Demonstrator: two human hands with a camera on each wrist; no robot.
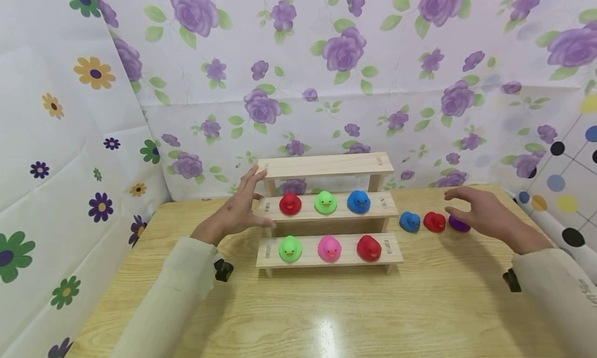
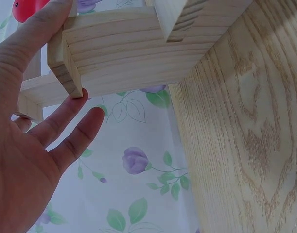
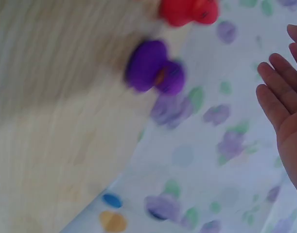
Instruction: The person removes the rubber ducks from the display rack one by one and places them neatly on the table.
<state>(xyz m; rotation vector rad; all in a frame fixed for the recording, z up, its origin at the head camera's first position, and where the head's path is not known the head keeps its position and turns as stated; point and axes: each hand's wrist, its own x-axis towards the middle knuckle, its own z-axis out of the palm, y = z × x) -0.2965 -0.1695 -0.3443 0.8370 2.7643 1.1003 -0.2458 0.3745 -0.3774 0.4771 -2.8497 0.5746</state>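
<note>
My left hand (image 1: 240, 208) holds the left end of a three-tier wooden display rack (image 1: 326, 165), its thumb at the front of the middle shelf and other fingers reaching up and behind. The middle shelf bears a red duck (image 1: 290, 204), a green duck (image 1: 325, 202) and a blue duck (image 1: 358, 202). Below sit another green duck (image 1: 290, 249), a pink duck (image 1: 329, 249) and a red duck (image 1: 369, 248). My right hand (image 1: 487, 215), fingers spread from the thumb and holding nothing, hovers over a purple duck (image 3: 148, 65), which it partly hides in the head view.
Left of the purple duck, a second blue duck (image 1: 410, 222) and another red duck (image 1: 435, 222) lie on the wood-grain table (image 1: 289, 311). Flower-printed sheeting (image 1: 326, 88) stands behind the rack; more patterned sheets close off both sides.
</note>
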